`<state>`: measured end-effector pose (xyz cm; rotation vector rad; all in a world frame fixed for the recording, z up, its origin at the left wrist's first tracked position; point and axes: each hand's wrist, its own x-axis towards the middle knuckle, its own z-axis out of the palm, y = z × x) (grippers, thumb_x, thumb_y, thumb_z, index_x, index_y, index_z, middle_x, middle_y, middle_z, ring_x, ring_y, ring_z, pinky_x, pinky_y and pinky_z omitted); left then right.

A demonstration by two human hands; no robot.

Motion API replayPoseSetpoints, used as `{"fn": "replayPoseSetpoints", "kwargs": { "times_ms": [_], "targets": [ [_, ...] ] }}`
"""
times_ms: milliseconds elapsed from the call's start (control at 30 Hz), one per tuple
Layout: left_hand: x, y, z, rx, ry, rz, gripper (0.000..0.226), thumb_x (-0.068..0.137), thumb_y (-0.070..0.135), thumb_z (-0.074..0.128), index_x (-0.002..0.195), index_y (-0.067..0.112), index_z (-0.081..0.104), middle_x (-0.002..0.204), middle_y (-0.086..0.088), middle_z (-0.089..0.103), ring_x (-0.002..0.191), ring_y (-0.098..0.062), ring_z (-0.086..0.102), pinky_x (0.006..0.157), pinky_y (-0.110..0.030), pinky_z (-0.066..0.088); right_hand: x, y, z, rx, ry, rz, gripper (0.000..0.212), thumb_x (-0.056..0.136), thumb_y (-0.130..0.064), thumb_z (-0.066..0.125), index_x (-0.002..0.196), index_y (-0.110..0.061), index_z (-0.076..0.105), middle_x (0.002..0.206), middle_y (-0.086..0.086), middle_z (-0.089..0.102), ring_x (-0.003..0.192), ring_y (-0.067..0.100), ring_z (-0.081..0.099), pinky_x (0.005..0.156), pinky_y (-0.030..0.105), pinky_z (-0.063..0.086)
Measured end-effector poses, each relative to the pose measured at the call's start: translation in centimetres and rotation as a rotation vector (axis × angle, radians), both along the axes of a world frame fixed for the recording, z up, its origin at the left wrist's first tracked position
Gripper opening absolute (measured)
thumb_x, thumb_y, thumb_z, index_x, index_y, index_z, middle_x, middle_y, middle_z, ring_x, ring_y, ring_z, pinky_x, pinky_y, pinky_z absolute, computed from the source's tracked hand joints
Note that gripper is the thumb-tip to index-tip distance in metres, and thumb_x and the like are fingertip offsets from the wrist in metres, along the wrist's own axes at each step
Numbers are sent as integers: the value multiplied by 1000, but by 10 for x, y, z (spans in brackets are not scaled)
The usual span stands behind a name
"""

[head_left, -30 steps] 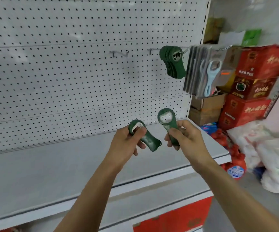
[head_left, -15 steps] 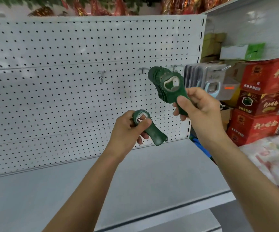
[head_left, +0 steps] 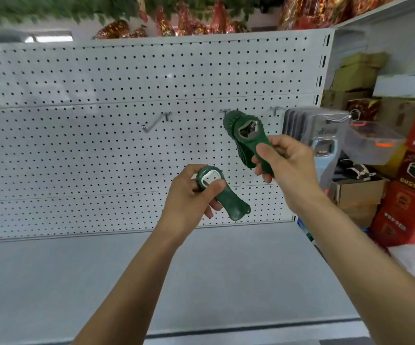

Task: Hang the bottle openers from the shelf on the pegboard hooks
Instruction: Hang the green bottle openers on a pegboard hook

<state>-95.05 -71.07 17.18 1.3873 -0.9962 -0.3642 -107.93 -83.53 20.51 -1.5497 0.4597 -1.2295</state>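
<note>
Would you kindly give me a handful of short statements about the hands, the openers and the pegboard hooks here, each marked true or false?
1. Each hand holds a green bottle opener. True: the left hand grips one green opener and the right hand another.
2. The right hand's opener is held up at the hook that carries a stack of green openers. True.
3. The left-most hook is full of openers. False: it is bare.
4. The left hand's opener is already on a hook. False: it is held below the hooks, in front of the pegboard.
5. The carded openers hang to the right of the green stack. True.
</note>
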Motion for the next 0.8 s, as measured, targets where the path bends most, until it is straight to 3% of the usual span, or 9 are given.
{"fn": "replayPoseSetpoints", "kwargs": {
  "times_ms": [167, 400, 633, 800],
  "targets": [
    [-3, 4, 2, -6, -10, 41, 20, 89, 14, 68, 106, 12, 57, 78, -11, 73, 55, -19, 64, 50, -29, 52, 12, -11, -2, 1, 26, 11, 7, 92, -6, 59, 89, -10, 64, 65, 7, 64, 52, 17, 54, 43, 15, 39],
    [-5, 5, 5, -1, -22, 81, 20, 89, 15, 68, 106, 12, 57, 77, -9, 73, 56, -19, 64, 53, -31, 54, 21, -22, -6, -7, 58, -17, 6, 92, -10, 60, 88, -10, 65, 69, 8, 65, 51, 14, 55, 44, 15, 40],
    [-14, 2, 2, -1, -24, 87, 22, 89, 17, 68, 107, 13, 57, 75, -9, 73, 55, -19, 65, 52, -29, 54, 17, -22, -20, 31, 147, -27, 5, 92, -15, 60, 93, -11, 62, 71, 5, 67, 56, 15, 60, 47, 27, 44],
    [-18, 2, -3, -4, -16, 92, 19, 89, 16, 68, 105, 16, 57, 77, -10, 72, 56, -20, 65, 51, -29, 54, 6, -4, -44, 214, 188, 40, 15, 95, -18, 55, 102, -7, 63, 77, 5, 70, 65, 17, 62, 52, 28, 48]
  ]
}}
